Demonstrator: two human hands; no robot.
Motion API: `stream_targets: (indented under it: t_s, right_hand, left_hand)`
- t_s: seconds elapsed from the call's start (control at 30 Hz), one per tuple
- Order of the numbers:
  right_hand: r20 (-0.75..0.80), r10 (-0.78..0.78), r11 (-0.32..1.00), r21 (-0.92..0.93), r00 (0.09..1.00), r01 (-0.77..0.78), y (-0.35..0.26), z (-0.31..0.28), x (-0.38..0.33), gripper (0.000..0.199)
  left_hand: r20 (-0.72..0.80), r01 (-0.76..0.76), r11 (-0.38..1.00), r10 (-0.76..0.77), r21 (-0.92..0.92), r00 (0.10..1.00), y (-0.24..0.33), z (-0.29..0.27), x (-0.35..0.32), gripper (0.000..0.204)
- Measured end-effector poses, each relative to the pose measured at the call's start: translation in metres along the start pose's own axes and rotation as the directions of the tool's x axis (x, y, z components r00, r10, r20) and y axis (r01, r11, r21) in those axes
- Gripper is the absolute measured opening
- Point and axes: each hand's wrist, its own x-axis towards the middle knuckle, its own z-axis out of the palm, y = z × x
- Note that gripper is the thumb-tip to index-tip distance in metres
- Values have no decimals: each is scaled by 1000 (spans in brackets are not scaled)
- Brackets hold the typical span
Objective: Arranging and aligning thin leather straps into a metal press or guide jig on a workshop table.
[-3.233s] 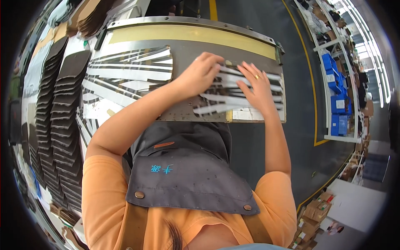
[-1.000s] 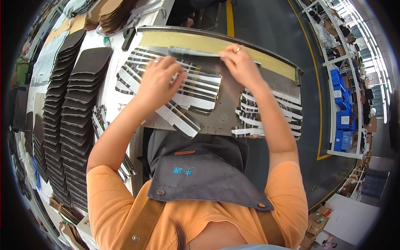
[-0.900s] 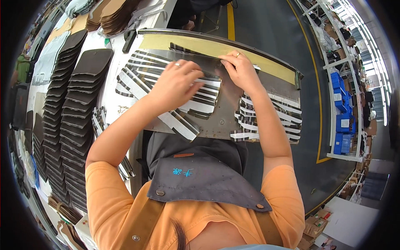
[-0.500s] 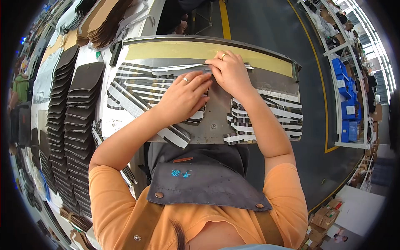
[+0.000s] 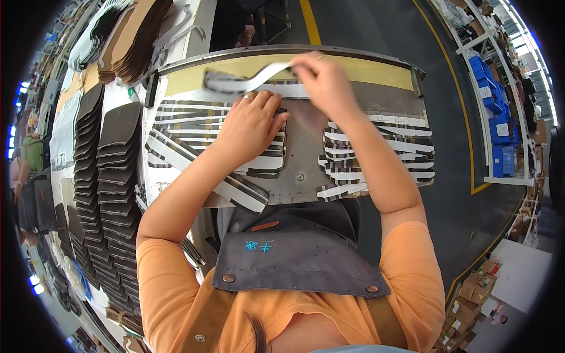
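Note:
My right hand (image 5: 328, 85), smeared by motion, pinches the end of a white strip with dark edges (image 5: 271, 72). The strip curves up and leftward over the far side of the metal board (image 5: 303, 144), its other end blurred. Fingers bent but apart, my left hand (image 5: 250, 126) lies palm down on the left group of black-and-white strips (image 5: 191, 125). Just past its fingertips another white strip (image 5: 294, 90) lies flat across the board. A second group of strips (image 5: 382, 147) lies beneath and beside my right forearm.
Yellow tape (image 5: 376, 77) runs along the board's far side, inside a raised metal rail (image 5: 282, 48). Overlapping dark pads (image 5: 118, 159) line the table at left, with brown sheets (image 5: 138, 44) beyond. Blue bins (image 5: 500, 129) stand on a rack at right.
The strip in my right hand has risen off the board and swung toward the far left. My left hand has shifted slightly left, lying on the strips.

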Motion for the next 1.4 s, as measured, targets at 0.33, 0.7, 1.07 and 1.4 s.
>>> stream_targets:
  t_s: [0.33, 0.7, 1.07, 1.4]
  right_hand:
    - [-640, 279, 923, 385, 716, -15, 44, -66, 20, 15]
    - [313, -151, 901, -347, 938, 261, 17, 3, -5, 29]
    - [278, 57, 737, -660, 959, 147, 22, -12, -19, 39]
    - [296, 79, 746, -651, 952, 141, 22, -14, -13, 39]
  left_hand:
    - [90, 58, 998, -58, 6, 994, 1, -9, 7, 23]
    - [-149, 80, 996, -75, 29, 986, -33, -1, 24, 21]
    - [-75, 256, 953, -247, 162, 966, -54, 10, 15, 33]
    - [-87, 248, 964, -240, 97, 967, -49, 10, 20, 33]
